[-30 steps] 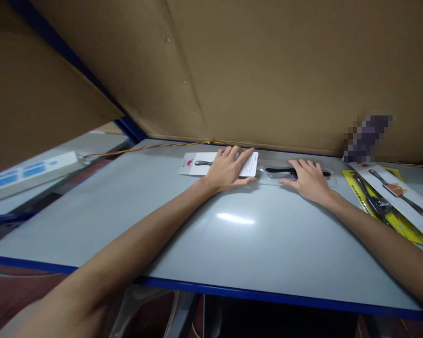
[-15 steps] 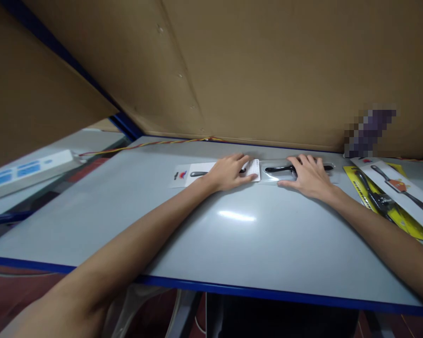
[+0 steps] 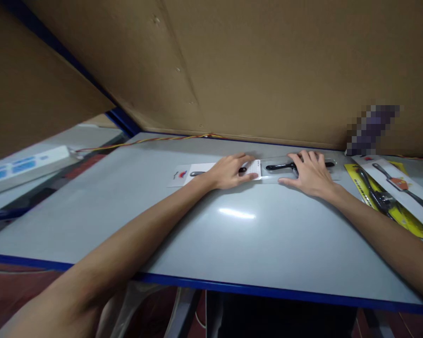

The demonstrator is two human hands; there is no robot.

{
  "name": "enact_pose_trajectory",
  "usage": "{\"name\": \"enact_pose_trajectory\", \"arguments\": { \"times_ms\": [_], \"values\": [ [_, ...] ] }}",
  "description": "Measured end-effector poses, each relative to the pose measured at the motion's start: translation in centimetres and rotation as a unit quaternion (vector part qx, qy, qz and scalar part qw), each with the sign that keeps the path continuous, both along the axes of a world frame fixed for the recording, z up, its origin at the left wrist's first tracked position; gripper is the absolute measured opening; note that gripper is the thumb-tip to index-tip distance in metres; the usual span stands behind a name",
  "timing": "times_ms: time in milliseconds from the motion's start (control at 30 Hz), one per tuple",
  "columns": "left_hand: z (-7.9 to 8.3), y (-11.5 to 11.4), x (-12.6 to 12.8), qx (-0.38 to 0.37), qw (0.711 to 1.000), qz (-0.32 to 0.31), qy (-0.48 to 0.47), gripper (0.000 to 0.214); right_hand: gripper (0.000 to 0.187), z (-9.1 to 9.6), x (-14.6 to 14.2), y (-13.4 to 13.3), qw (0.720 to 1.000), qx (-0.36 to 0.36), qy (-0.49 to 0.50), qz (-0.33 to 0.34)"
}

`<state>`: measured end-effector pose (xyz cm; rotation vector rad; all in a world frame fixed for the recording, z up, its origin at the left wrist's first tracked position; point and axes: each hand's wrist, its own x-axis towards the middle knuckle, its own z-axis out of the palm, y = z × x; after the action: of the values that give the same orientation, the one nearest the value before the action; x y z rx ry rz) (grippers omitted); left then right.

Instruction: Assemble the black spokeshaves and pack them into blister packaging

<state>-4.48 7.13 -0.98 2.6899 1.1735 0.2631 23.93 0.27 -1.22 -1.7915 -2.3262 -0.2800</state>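
My left hand [image 3: 231, 172] lies flat, fingers stretched, on a white printed card [image 3: 197, 172] with a picture of a black tool, at the far side of the grey table [image 3: 204, 234]. My right hand [image 3: 312, 174] rests beside it, fingers spread, on a clear plastic blister [image 3: 333, 165] that holds a black-handled tool [image 3: 280, 166]. Card and blister touch or overlap under my hands; I cannot tell which.
At the right edge lie a yellow tool package [image 3: 384, 202] and a white carded tool [image 3: 402, 185]. A red-yellow cable [image 3: 155, 139] runs along the back edge under cardboard walls [image 3: 268, 70]. A white power strip [image 3: 24, 162] sits on the left.
My left hand has slid the white card leftward and slightly nearer, and more of the card shows at its left. My right hand stays on the blister.
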Motion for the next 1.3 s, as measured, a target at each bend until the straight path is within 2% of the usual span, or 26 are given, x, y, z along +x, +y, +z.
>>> {"name": "enact_pose_trajectory", "arguments": {
  "times_ms": [300,433,500,767,1000,1300],
  "values": [
    [0.3,-0.1,0.1,-0.027,0.999,-0.003,-0.030,0.069,0.082,-0.1,0.1,0.0,1.000,0.007,0.001,0.002],
    [0.6,-0.7,0.6,-0.007,0.998,0.058,-0.005,0.071,0.084,0.1,-0.2,-0.1,1.000,0.004,0.000,-0.012],
    [0.7,-0.9,0.7,-0.005,0.998,0.067,0.006,0.071,0.083,0.1,-0.3,-0.1,1.000,0.005,-0.001,-0.014],
    [0.4,-0.6,0.2,-0.016,1.000,0.018,-0.014,0.070,0.081,0.0,0.1,-0.1,1.000,0.009,0.005,0.011],
    [0.3,-0.5,0.1,-0.019,1.000,-0.001,-0.024,0.063,0.084,0.2,0.5,0.0,0.999,-0.010,0.000,0.031],
    [0.4,-0.2,-0.2,-0.027,0.998,-0.040,-0.029,0.065,0.087,0.1,0.9,0.1,0.999,-0.001,-0.016,0.047]
  ]
}}
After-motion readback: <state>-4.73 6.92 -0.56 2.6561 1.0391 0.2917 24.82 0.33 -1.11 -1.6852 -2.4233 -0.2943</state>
